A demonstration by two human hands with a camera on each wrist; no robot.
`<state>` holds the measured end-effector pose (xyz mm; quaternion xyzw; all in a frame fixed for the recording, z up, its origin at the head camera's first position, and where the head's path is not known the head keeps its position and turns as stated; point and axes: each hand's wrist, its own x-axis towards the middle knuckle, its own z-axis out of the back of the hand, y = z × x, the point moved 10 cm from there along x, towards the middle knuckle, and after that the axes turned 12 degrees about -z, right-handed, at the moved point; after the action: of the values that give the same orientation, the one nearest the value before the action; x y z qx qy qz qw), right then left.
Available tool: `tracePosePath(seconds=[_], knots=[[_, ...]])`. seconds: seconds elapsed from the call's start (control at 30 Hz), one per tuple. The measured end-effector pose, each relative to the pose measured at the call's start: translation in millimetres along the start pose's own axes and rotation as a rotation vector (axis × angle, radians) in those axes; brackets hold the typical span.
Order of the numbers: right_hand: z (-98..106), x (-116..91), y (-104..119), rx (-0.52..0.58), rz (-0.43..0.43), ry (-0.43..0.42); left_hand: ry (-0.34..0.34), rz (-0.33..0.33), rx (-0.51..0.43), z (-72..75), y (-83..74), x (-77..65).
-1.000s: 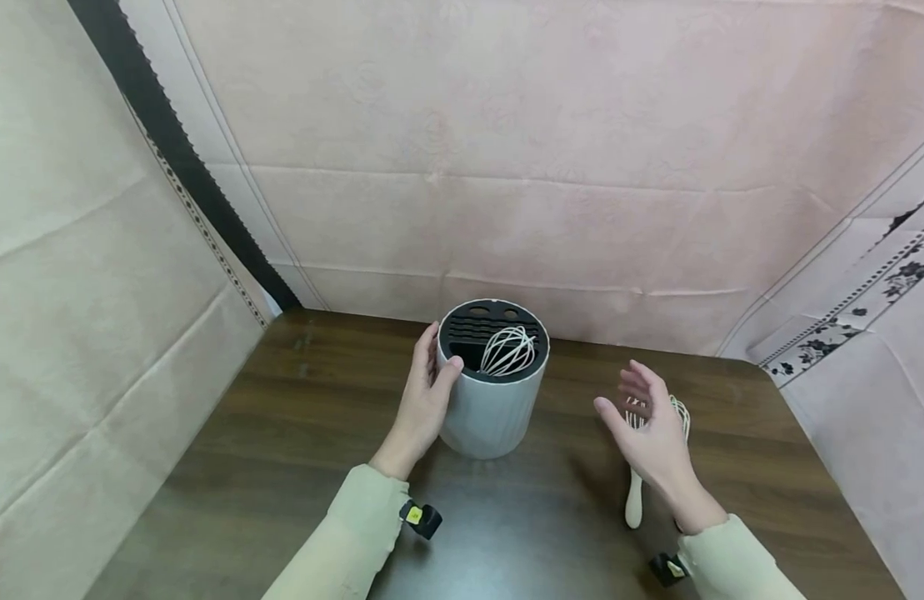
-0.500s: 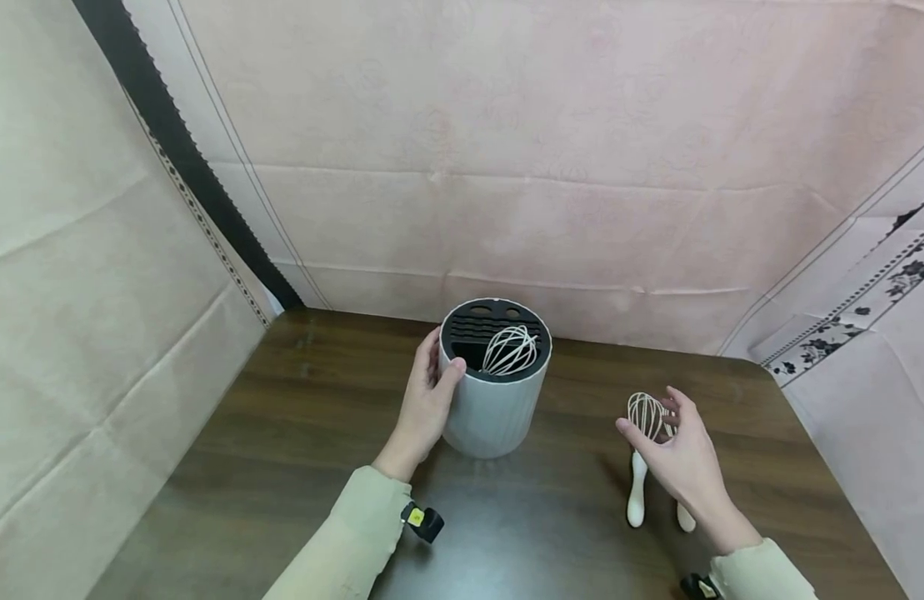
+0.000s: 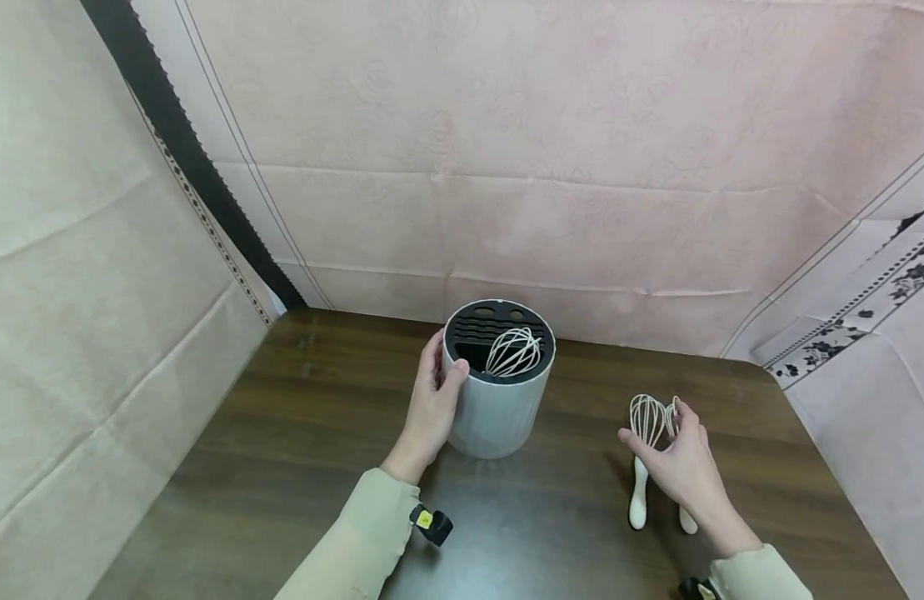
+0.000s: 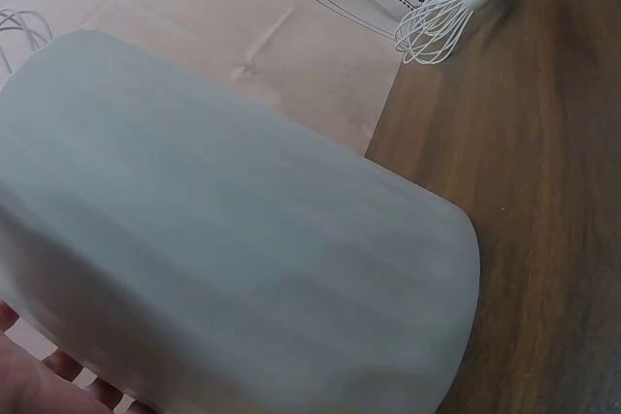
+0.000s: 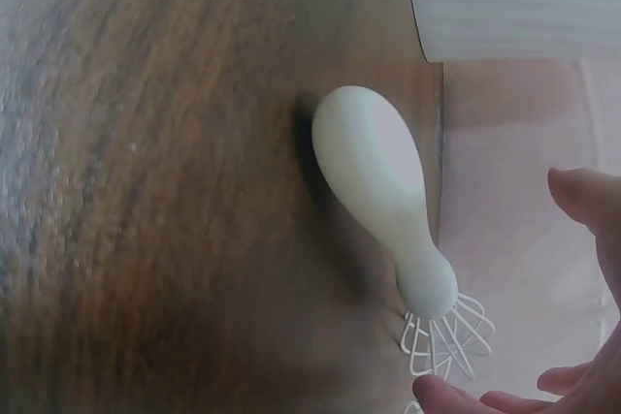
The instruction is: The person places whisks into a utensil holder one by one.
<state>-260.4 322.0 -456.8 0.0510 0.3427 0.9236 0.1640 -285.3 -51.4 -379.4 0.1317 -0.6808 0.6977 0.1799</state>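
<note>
A pale grey ribbed utensil holder [image 3: 499, 417] with a black slotted top stands on the table. My left hand [image 3: 424, 412] grips its left side, thumb at the rim. The wire head of a white whisk [image 3: 514, 352] shows in its large opening. To the right lie two more cream whisks, the left whisk [image 3: 638, 496] and the right whisk [image 3: 687, 521], handles toward me. My right hand [image 3: 686, 471] is over the right one, thumb and fingers apart, hiding its middle. In the right wrist view a fingertip overlaps the wires of a whisk [image 5: 374, 167]; contact cannot be told.
The brown wooden table [image 3: 304, 467] ends at a pinkish cloth backdrop [image 3: 581, 167] just behind the holder. Pale cloth [image 3: 94, 333] hangs along the left side, and a floral-bordered cloth [image 3: 874, 325] lies beyond the right edge.
My right hand has moved right and lower over the whisks, its fingers coming down near the wire heads. The left hand keeps its hold on the utensil holder, which stays in place.
</note>
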Motion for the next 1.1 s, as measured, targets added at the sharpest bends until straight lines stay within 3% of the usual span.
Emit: tracePosePath(seconds=[0.23, 0.43, 0.9, 1.1], knots=[[-13.8, 4.4, -3.9, 0.033, -0.019, 0.087, 0.003, -0.003, 0.006, 0.6, 0.4, -0.5], [-23.9, 7.4, -7.3, -0.03, -0.052, 0.168, 0.003, 0.001, 0.006, -0.7, 0.4, -0.9], [-33.6, 14.5, -5.9, -0.092, -0.034, 0.191, 0.002, 0.006, 0.012, -1.2, 0.5, -1.6], [-33.5, 9.5, 1.7, -0.062, 0.001, 0.194, -0.012, -0.003, 0.004, -0.9, -0.7, -1.7]])
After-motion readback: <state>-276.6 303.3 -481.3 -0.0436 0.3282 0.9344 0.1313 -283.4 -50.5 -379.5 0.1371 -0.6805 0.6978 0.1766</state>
